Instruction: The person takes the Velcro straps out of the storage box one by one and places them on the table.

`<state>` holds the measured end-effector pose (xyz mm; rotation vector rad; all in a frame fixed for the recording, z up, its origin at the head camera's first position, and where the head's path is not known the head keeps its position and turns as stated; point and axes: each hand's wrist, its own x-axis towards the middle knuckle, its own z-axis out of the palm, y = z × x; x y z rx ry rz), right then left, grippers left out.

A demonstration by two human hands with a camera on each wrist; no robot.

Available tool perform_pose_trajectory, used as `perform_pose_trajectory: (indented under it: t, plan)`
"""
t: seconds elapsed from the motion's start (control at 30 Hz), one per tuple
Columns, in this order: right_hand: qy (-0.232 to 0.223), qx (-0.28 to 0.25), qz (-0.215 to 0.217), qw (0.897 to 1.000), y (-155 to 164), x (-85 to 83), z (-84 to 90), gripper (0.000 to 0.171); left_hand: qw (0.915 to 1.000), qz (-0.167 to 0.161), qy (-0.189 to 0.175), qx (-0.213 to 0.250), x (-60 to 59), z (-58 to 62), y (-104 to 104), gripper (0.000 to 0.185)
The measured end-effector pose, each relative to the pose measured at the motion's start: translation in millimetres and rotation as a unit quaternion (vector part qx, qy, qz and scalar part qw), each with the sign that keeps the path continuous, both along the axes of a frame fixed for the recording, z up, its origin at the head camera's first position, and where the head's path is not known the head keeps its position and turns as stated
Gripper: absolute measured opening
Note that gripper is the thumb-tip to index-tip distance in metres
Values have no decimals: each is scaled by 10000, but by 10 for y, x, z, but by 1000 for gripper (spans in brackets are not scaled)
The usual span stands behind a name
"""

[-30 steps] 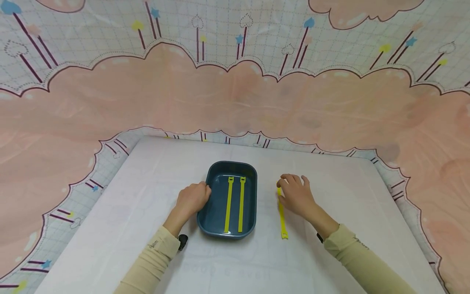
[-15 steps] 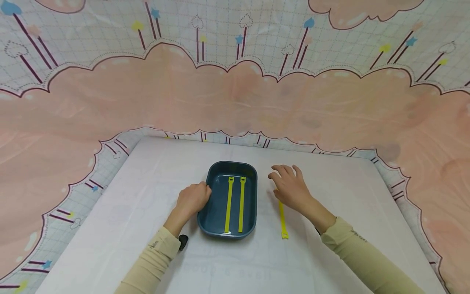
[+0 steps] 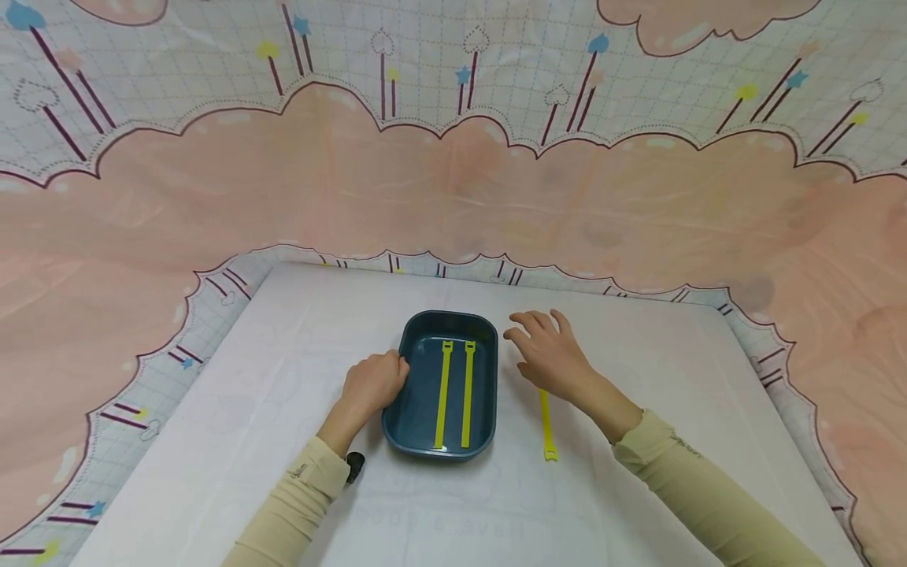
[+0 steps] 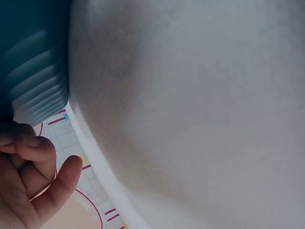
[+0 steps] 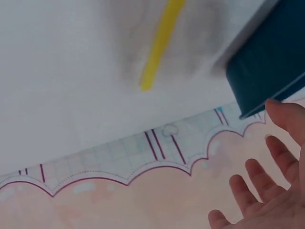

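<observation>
Right hand [image 3: 549,358]: lifted off the loose yellow strap [image 3: 546,425] it covered a second ago, shifted up-left toward the tray [image 3: 411,413], fingers spread, holding nothing. Left hand [image 3: 368,386]: unchanged, fingers curled against the tray's left rim. Tray: dark blue, smooth plastic, rounded rectangle, centre frame; holds two flat yellow straps [image 3: 453,394] side by side. Loose strap lies right of the tray on the white mat [image 3: 283,354].

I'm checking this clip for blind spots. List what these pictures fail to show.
- Loose strap: far end hidden under right hand, head view.
- Left hand: fingertips hidden behind tray wall.
- Black thing at left sleeve: too small to identify.
- Tray in wrist views: cropped, blurred.
</observation>
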<state>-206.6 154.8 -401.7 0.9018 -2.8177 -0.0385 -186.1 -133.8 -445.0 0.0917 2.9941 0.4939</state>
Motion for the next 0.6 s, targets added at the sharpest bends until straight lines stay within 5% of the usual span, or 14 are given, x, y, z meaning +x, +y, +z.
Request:
perform_pose_trajectory:
  t: [0.6]
  plan:
    - [61, 302, 817, 9962, -400, -90, 163, 55, 10000, 46, -35, 1, 9, 24, 14, 31]
